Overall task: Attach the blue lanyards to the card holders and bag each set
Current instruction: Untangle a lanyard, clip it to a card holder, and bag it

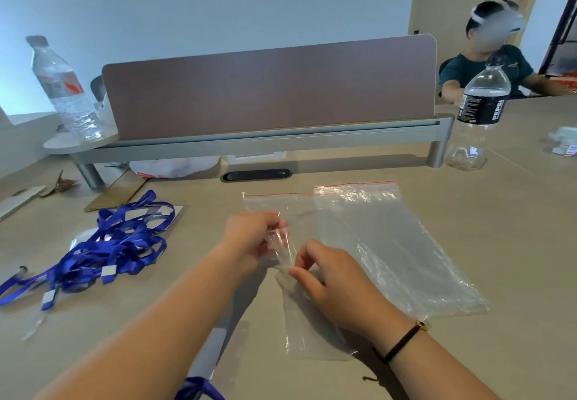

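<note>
Landmark: desk divider, a brown panel on a grey rail at the far edge of the table.
Left hand: in front of the divider's middle, fingers curled and pinching the upper end of a clear bag.
Right hand: just nearer than the left hand, thumb and fingers pinching the same bag's crumpled top; a dark cord bracelet on the wrist.
Clear bag: its lower part lies flat on the table, its upper part is gathered between both hands.
Bag stack: zip bags with red seal lines, flat on the table in front of the divider's right half, touching the held bag.
Blue lanyards: tangled pile in front of the divider's left end, lying over card holders.
Lanyard set: at the near edge, under the left forearm, partly hidden.
Water bottle: on the shelf at the divider's left end.
Pepsi bottle: beside the divider's right end.
Second person: seated beyond the divider's right end.
</note>
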{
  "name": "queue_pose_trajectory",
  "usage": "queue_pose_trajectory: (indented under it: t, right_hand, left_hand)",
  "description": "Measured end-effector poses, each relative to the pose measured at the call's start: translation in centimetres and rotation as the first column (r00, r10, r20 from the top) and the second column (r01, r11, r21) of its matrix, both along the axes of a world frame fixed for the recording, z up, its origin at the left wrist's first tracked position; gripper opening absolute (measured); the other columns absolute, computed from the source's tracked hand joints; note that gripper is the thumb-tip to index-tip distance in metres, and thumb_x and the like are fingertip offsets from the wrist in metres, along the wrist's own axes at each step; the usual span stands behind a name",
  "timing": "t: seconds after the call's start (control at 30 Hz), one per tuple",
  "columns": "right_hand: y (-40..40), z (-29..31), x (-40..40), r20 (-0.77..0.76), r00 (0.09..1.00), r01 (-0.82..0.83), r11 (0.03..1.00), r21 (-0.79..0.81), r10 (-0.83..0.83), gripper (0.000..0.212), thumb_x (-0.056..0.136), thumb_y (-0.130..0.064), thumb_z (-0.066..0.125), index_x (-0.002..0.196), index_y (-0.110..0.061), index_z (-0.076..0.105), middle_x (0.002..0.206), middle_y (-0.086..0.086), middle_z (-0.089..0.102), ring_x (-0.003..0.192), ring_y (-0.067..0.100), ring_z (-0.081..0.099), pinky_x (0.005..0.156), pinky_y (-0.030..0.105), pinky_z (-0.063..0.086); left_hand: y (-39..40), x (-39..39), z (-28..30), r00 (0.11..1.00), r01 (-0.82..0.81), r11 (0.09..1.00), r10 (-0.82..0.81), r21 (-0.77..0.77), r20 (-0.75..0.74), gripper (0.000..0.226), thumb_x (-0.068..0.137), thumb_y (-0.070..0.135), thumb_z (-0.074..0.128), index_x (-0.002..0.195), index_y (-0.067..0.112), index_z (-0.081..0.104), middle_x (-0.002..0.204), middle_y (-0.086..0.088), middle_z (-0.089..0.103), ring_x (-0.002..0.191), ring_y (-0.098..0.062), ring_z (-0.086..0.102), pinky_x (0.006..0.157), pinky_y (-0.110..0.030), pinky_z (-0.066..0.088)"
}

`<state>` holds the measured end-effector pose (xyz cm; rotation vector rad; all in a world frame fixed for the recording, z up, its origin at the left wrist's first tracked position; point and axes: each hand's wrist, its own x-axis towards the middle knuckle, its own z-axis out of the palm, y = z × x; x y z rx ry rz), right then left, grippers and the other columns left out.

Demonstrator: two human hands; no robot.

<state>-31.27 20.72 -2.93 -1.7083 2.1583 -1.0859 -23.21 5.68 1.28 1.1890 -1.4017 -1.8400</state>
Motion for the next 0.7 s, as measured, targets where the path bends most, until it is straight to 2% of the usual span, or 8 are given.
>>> queue_pose_trajectory:
  t: [0.13, 0.27, 0.33, 0.47, 0.53, 0.6, 0.67, 0.7]
  right_hand:
    - [0.3, -0.1, 0.4, 0.052, 0.999, -0.005, 1.0, 0.004, 0.005, 0.011, 0.096, -0.038, 0.062, 0.088, -0.031, 0.057, 0.085, -0.013, 0.064, 0.082, 0.01, 0.061, 0.079, 0.033, 0.055]
    - [0.7, -0.2, 1.5, 0.101, 0.995, -0.023, 1.0, 0.015, 0.022, 0.008, 0.094, -0.03, 0.066, 0.088, -0.032, 0.061, 0.086, -0.011, 0.067, 0.084, 0.008, 0.063, 0.08, 0.032, 0.055]
    - [0.8, 0.0, 1.9, 0.092, 0.996, -0.022, 0.999, 0.034, 0.019, 0.007, 0.095, -0.027, 0.065, 0.094, -0.034, 0.062, 0.086, -0.011, 0.067, 0.084, 0.008, 0.063, 0.08, 0.031, 0.055]
    - [0.6, 0.9, 2.7, -0.027, 1.0, -0.004, 0.993, 0.118, 0.007, 0.012, 0.093, -0.03, 0.056, 0.101, -0.035, 0.064, 0.085, -0.011, 0.068, 0.08, 0.01, 0.061, 0.077, 0.033, 0.053]
    - [0.0, 1.3, 3.4, -0.126, 0.992, 0.035, 0.986, 0.164, -0.015, 0.015, 0.094, -0.039, 0.052, 0.098, -0.033, 0.066, 0.084, -0.011, 0.068, 0.081, 0.008, 0.06, 0.077, 0.033, 0.053]
    - [-0.7, 1.7, 4.6, -0.214, 0.976, 0.081, 0.974, 0.213, -0.034, 0.024, 0.096, -0.053, 0.048, 0.099, -0.036, 0.065, 0.087, -0.014, 0.067, 0.083, 0.006, 0.06, 0.079, 0.028, 0.051]
    - [-1.6, 1.7, 6.3, -0.212, 0.976, 0.095, 0.97, 0.224, -0.046, 0.031, 0.096, -0.058, 0.048, 0.114, -0.038, 0.063, 0.095, -0.016, 0.065, 0.09, 0.006, 0.06, 0.085, 0.027, 0.05]
    - [-2.1, 1.7, 7.3, -0.154, 0.987, 0.084, 0.975, 0.207, -0.052, 0.033, 0.096, -0.055, 0.051, 0.12, -0.036, 0.061, 0.099, -0.016, 0.064, 0.092, 0.006, 0.06, 0.086, 0.027, 0.051]
  left_hand:
    - [-2.2, 2.6, 0.6, 0.997, -0.06, 0.996, 0.064, 0.07, -0.049, 0.004, 0.094, -0.001, 0.062, 0.095, -0.001, 0.066, 0.079, -0.013, 0.068, 0.062, -0.019, 0.066, 0.051, -0.03, 0.061]
    - [-2.7, 6.4, 1.2, 0.999, -0.022, 0.998, 0.024, 0.059, -0.042, 0.005, 0.093, -0.001, 0.064, 0.094, -0.003, 0.068, 0.081, -0.015, 0.067, 0.066, -0.02, 0.065, 0.067, -0.032, 0.062]
    - [-2.3, 8.6, 1.9, 0.999, 0.023, 0.998, -0.022, 0.052, -0.023, 0.006, 0.092, -0.002, 0.064, 0.096, -0.003, 0.068, 0.081, -0.016, 0.068, 0.067, -0.021, 0.066, 0.07, -0.034, 0.062]
    - [-1.3, 13.5, 2.9, 0.986, 0.152, 0.988, -0.154, 0.032, 0.059, 0.025, 0.088, -0.006, 0.065, 0.112, 0.003, 0.068, 0.105, -0.023, 0.072, 0.085, -0.027, 0.069, 0.069, -0.037, 0.064]
    - [-0.7, 15.7, 2.9, 0.964, 0.239, 0.971, -0.239, 0.013, 0.114, 0.034, 0.086, -0.007, 0.067, 0.117, 0.008, 0.066, 0.104, -0.023, 0.074, 0.082, -0.027, 0.069, 0.076, -0.039, 0.061]
    - [0.1, 17.4, 2.6, 0.94, 0.301, 0.954, -0.297, 0.003, 0.168, 0.042, 0.084, -0.007, 0.07, 0.121, 0.013, 0.063, 0.092, -0.02, 0.075, 0.069, -0.022, 0.07, 0.068, -0.035, 0.06]
    - [1.1, 18.5, 2.2, 0.927, 0.33, 0.944, -0.319, -0.021, 0.198, 0.047, 0.082, -0.006, 0.073, 0.123, 0.014, 0.061, 0.086, -0.017, 0.074, 0.062, -0.019, 0.069, 0.061, -0.029, 0.057]
    - [1.7, 18.9, 2.1, 0.921, 0.343, 0.938, -0.327, -0.043, 0.21, 0.048, 0.082, -0.006, 0.073, 0.124, 0.014, 0.06, 0.084, -0.015, 0.073, 0.063, -0.018, 0.069, 0.06, -0.028, 0.057]
